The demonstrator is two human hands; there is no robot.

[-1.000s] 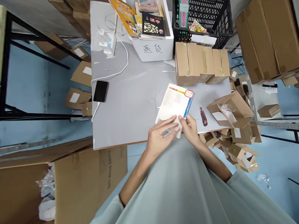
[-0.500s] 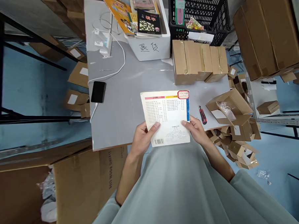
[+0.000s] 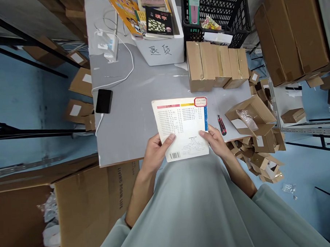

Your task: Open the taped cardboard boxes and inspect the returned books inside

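Between both hands I hold a thin book over the front edge of the table. Its white back cover faces up, with printed lists, a barcode at the lower left and a red-framed label at the upper right. My left hand is closed on the lower left side, thumb on top. Gripping the right side, my right hand also has its thumb on the cover; the fingers of both hands are partly hidden beneath. A red and black box cutter lies just right of my right hand.
At the back stand a white bin of books and a black crate. Closed cartons sit before the crate. A phone and power strip lie left, an open carton right. A large box stands lower left.
The view has shifted slightly, so the table and its things appear a little further left. Both hands keep the same grip on the book.
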